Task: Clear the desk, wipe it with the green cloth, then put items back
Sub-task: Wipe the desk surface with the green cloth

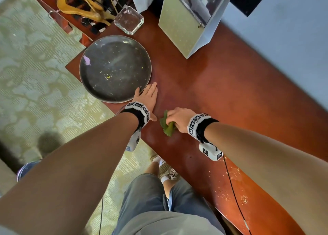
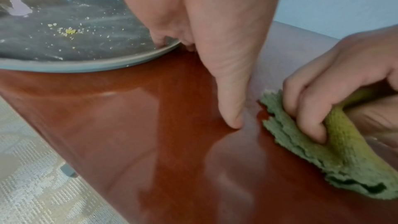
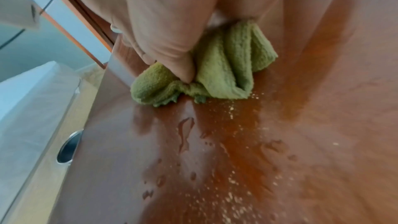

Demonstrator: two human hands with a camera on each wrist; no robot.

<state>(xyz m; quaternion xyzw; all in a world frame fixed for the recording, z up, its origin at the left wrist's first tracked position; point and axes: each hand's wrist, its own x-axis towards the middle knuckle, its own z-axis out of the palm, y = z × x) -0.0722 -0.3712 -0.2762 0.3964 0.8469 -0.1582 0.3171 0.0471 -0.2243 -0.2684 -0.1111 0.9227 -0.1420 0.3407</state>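
My right hand (image 1: 177, 118) grips the bunched green cloth (image 1: 166, 126) and presses it onto the red-brown desk (image 1: 221, 92). The right wrist view shows the cloth (image 3: 232, 67) pinched under my fingers (image 3: 161, 23), with crumbs and water drops on the desk (image 3: 301, 125) just behind it. My left hand (image 1: 147, 99) lies flat on the desk beside the cloth. Its fingertips touch the near rim of a dark round plate (image 1: 82, 75) strewn with crumbs. From the left wrist I see that plate (image 2: 64, 67), my thumb (image 2: 232, 118) down on the wood, and the cloth (image 2: 312, 151) in my right hand (image 2: 344, 77).
A square glass ashtray (image 1: 129, 19) and a silvery gift bag (image 1: 181, 25) stand at the far end of the desk. Wooden hangers (image 1: 83, 5) lie beyond. Crumbs (image 1: 230, 190) dot the desk under my right forearm. Carpet (image 1: 35, 75) lies left of the desk's edge.
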